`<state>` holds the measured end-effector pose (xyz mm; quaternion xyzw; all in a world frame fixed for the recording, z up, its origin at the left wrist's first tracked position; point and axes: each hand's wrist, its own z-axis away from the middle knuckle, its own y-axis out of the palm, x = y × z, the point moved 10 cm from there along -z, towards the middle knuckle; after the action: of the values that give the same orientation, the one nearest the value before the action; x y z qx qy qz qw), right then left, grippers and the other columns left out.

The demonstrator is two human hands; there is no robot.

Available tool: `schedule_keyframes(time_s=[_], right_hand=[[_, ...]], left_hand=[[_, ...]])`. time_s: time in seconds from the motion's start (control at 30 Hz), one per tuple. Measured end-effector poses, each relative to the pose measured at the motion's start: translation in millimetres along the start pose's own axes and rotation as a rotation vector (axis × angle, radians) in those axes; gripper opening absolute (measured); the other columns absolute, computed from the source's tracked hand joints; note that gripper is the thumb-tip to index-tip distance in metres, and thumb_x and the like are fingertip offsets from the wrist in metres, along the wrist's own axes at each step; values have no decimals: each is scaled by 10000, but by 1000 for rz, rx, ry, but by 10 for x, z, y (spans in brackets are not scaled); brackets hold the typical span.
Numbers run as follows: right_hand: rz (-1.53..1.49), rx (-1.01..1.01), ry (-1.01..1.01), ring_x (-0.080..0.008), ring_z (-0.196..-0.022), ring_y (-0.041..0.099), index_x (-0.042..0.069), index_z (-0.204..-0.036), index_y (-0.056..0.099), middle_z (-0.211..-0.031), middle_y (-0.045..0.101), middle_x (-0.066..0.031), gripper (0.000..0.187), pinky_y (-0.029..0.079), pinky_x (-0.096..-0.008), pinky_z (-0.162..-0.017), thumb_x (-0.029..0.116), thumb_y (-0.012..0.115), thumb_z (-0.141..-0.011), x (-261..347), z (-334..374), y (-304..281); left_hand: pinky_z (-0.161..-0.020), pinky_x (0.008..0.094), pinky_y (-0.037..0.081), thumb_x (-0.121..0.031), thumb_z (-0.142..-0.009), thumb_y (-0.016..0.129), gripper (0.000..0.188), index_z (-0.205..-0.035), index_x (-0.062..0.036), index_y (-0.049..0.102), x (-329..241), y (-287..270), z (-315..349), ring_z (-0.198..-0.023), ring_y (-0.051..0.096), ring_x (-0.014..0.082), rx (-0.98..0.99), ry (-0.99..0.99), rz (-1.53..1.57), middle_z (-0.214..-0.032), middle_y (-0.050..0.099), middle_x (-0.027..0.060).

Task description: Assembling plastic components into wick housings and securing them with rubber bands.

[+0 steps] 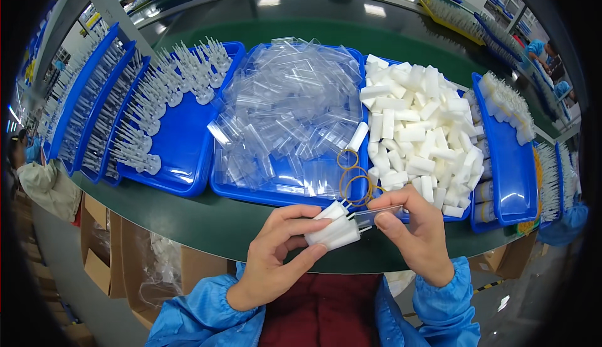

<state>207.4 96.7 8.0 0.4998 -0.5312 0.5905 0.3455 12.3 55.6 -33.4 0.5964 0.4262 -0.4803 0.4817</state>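
In front of my chest, my left hand (276, 253) is closed around a small bundle of white pieces (333, 231) with thin prongs, which point right. My right hand (414, 234) pinches a thin clear plastic piece (379, 214) between thumb and fingers. Its left end meets the prong tips; whether it covers any of them I cannot tell. Just beyond my hands, several tan rubber bands (356, 185) hang at the right edge of a blue tray (241, 188) full of clear plastic pieces (295, 105). A lone white block (358, 137) rests by that edge.
White blocks (420, 133) fill the tray to the right. At left, a blue tray (179, 137) holds white pronged parts (150, 108), beside stacked trays (81, 96). Another blue tray (515, 184) stands far right. Cardboard boxes (147, 253) sit below the green table's (263, 212) near edge.
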Motion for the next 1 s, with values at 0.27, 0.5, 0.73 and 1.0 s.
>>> schedule_keyframes(time_s=[0.27, 0.5, 0.73, 1.0], right_hand=[[130, 59, -108, -197, -863, 582, 41, -1045, 719, -904, 654, -55, 187, 453, -322, -808, 132, 765, -889, 112, 39, 6], [153, 3, -178, -207, -831, 566, 77, -1012, 723, -872, 670, -37, 178, 416, -349, -824, 143, 787, -860, 128, 112, 50], [256, -70, -365, -233, -826, 564, 92, -993, 732, -864, 669, -25, 207, 409, -359, -812, 110, 815, -805, 294, 219, 171], [219, -65, -286, -246, -877, 561, 81, -1027, 733, -933, 678, -51, 226, 428, -350, -821, 92, 804, -813, 202, 138, 95]], left_hand=[[-1004, 342, 568, 54, -921, 683, 345, -1258, -20, 672, 7, 70, 19, -1241, 582, 232, 29, -9, -6, -1374, 477, 122], [-957, 320, 558, 31, -920, 693, 311, -1224, -30, 704, -13, 107, 25, -1185, 605, 212, 20, 28, -63, -1365, 506, 132], [-951, 351, 542, 67, -898, 700, 228, -1116, 7, 723, -58, 102, -19, -1163, 627, 254, -26, 74, -267, -1318, 565, 179], [-928, 337, 554, 54, -834, 760, 339, -1160, -37, 758, -307, 185, -30, -1129, 658, 262, -60, 212, -488, -1292, 625, 181]])
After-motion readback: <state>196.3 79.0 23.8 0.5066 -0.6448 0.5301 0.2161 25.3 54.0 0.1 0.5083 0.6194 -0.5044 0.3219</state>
